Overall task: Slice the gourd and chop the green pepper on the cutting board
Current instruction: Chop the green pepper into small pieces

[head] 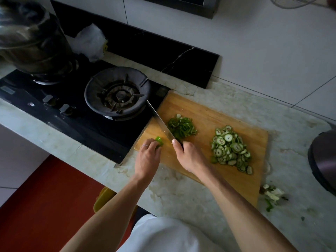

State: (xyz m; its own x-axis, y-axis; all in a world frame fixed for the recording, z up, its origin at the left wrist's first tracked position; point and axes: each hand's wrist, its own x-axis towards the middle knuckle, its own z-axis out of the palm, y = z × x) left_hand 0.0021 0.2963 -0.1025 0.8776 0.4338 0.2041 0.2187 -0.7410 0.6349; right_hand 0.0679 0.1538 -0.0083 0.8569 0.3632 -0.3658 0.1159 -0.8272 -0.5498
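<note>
While two piles sat on one cutting board (209, 113), our left hand (148, 157) pinched one green pepper piece (159, 140), our right hand (189, 155) gripped one knife (160, 120).

Bare board (214, 113) lies open beyond the pepper strips (181, 127) and between them and the gourd slices (230, 147). The knife (161, 122) crosses the board's left edge, with the stove ring (118, 91) close behind. A dark pot (321, 159) blocks the surface (294, 128) at right.
</note>
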